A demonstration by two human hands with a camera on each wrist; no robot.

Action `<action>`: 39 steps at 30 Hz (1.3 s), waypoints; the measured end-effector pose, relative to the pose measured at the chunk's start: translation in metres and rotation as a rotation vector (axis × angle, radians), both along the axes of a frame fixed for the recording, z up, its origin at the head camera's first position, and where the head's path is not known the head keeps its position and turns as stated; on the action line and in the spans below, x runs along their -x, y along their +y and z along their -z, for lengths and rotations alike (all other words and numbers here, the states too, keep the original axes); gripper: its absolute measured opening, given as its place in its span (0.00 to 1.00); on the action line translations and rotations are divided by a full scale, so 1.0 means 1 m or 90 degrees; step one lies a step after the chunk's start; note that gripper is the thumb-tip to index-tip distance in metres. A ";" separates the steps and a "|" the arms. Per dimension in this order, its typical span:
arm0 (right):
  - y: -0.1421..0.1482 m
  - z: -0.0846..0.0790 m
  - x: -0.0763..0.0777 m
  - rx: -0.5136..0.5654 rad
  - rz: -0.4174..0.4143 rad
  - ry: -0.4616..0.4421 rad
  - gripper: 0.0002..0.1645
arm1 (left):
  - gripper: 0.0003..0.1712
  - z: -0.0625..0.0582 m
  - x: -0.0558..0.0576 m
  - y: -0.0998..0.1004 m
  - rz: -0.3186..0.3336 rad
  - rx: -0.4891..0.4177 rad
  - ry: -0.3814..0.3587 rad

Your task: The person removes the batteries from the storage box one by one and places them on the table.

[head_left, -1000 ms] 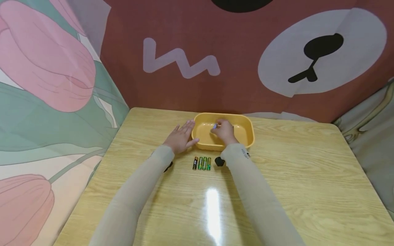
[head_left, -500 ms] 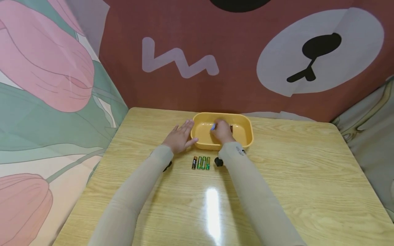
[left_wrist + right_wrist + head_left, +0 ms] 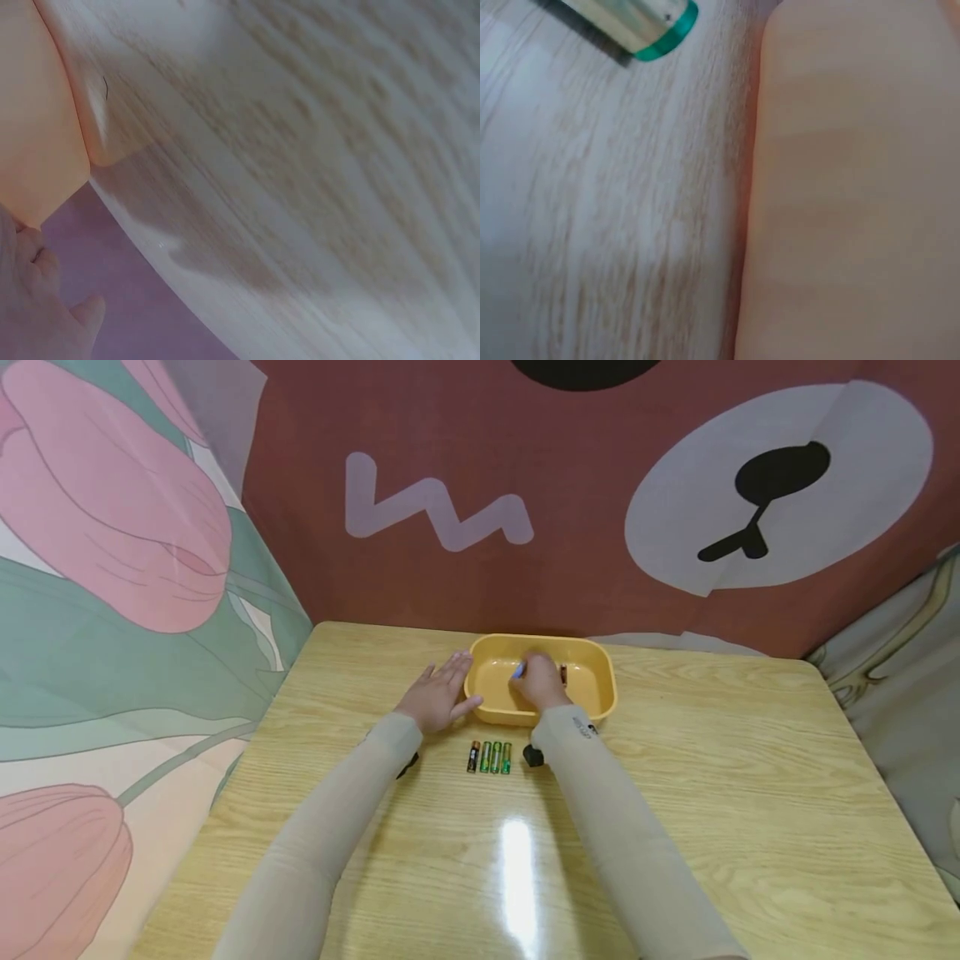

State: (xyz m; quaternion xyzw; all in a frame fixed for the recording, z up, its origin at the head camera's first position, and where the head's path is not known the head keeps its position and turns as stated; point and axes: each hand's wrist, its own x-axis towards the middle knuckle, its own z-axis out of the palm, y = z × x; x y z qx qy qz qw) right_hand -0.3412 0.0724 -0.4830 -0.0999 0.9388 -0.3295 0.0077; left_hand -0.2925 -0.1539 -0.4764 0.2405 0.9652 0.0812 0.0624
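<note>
A yellow plastic tub (image 3: 542, 718) stands near the back edge of the table. My left hand (image 3: 435, 697) lies against its left side, with straight fingers at the rim and thumb spread. Inside the tub, my right hand (image 3: 543, 681) pinches a small blue battery (image 3: 518, 670), partly hidden by the fingers. Just right of that hand, a dark reddish-brown battery (image 3: 564, 674) shows in the tub. Several batteries stand in a row on the table in front: a black-and-copper battery (image 3: 473, 757) at the left and green batteries (image 3: 497, 757) beside it.
The wooden table (image 3: 720, 793) reaches to a printed brown cloth (image 3: 450, 585) behind the tub. Seen from the right wrist, a battery's green-ringed end (image 3: 667, 34) lies close to the tub's wall (image 3: 847, 195).
My right hand has shifted slightly in the tub, and the dark reddish-brown battery to its right now shows more. The left hand and the row of batteries have stayed put.
</note>
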 end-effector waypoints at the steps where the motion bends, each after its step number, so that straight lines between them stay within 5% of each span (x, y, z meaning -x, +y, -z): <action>1: 0.000 0.000 0.000 0.005 -0.001 -0.003 0.07 | 0.50 0.000 0.000 0.000 0.000 0.001 0.002; 12: 0.001 0.002 -0.001 0.036 0.010 -0.021 0.20 | 0.50 0.002 0.000 0.000 -0.003 0.000 0.000; 18: 0.002 0.000 -0.004 0.089 0.028 -0.054 0.08 | 0.51 0.002 0.000 -0.001 -0.007 0.002 -0.001; 21: 0.003 -0.002 -0.006 0.097 0.032 -0.058 0.13 | 0.51 0.002 0.000 0.000 -0.009 0.006 -0.002; 39: 0.003 -0.006 -0.009 0.159 0.060 0.015 0.28 | 0.51 0.001 -0.001 0.000 -0.009 0.009 -0.003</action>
